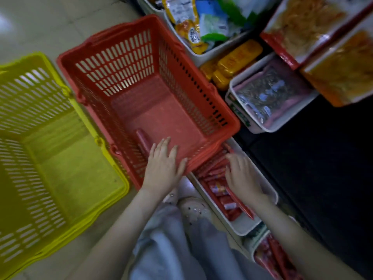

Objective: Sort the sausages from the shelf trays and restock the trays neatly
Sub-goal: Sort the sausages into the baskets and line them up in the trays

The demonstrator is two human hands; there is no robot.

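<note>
A white shelf tray [245,223] at the lower right holds several red-wrapped sausages [218,174]. My right hand [242,176] lies over them, fingers bent down among the packs; whether it holds one is hidden. My left hand [164,166] hangs over the near rim of a red basket [201,81], fingers straight and spread. A single red sausage [143,141] lies in the basket just left of those fingers. A second white tray [252,244] with red sausages [272,257] sits at the bottom right.
A yellow basket [50,164] stands left of the red one. Further shelf trays hold yellow packs [232,61], a dark snack bag [266,96], mixed packets [191,27] and orange noodle-like packs [314,27]. My knees in pale trousers [177,245] fill the bottom middle.
</note>
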